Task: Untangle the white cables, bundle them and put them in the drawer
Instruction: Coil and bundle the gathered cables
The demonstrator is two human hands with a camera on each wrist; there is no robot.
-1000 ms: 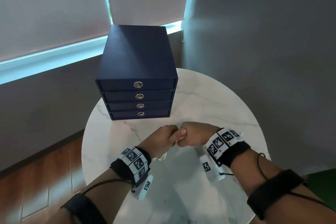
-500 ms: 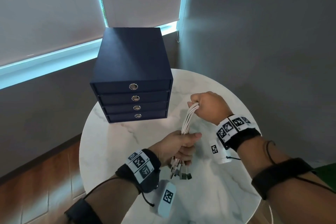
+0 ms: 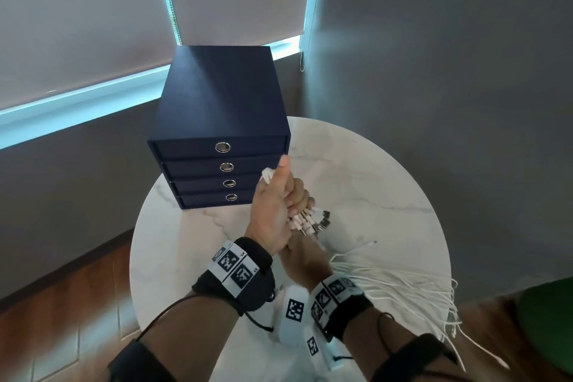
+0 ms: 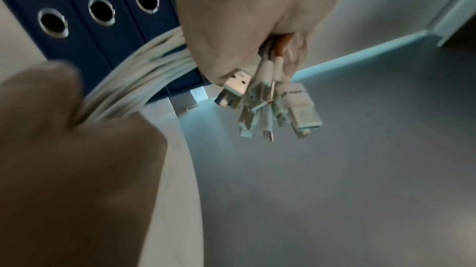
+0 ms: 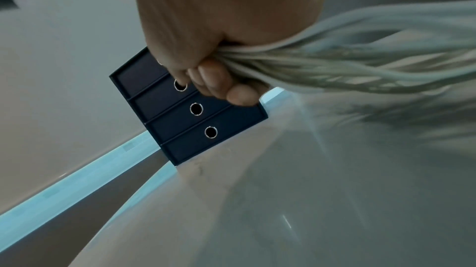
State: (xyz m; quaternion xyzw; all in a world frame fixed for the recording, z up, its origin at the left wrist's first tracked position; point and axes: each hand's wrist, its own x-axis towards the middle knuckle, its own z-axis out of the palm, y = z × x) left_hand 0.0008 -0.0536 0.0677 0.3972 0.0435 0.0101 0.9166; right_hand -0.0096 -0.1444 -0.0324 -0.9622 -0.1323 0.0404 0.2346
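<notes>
Just in front of the drawers [image 3: 221, 146], the left hand [image 3: 273, 214] clamped the cables [image 3: 390, 285] near their plugs [image 3: 316, 222] while the right hand [image 3: 305, 260], fisted around the strands beside it, apparently drew them straight for bundling.

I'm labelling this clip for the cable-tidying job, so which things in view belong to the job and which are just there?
Part of the job:
- white cables, gripped by both hands
- left hand
- right hand
- navy drawer unit, all four drawers closed

Just there:
- round marble table
- window blinds
- grey wall
</notes>
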